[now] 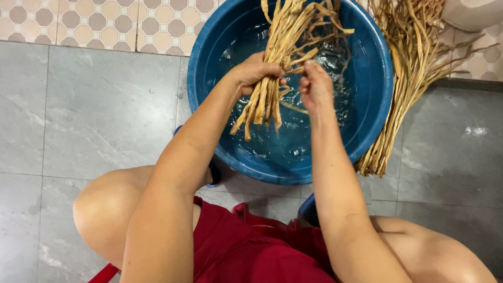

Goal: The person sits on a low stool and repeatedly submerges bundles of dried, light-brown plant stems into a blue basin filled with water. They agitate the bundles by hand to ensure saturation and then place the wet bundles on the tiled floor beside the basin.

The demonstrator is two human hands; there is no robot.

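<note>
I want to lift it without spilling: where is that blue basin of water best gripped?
Judging by its shape, grip the blue basin by its rolled rim, one hand on each opposite side, coming from its bare near edge; the far side is crowded by the dried strips held over it.

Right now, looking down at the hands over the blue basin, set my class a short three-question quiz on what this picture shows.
1. True or false: the left hand is closed around a bundle of dried strips held over the blue basin.
2. Multiple choice: what is in the basin? A) sand B) water C) rice
3. Short answer: where does the second pile of strips lie?

Key
1. True. The left hand grips the bundle; the right hand pinches at strands beside it.
2. B. Water shows inside, rippled around the strips.
3. Outside the basin, against its right-hand rim, on the grey tiled floor.
</note>
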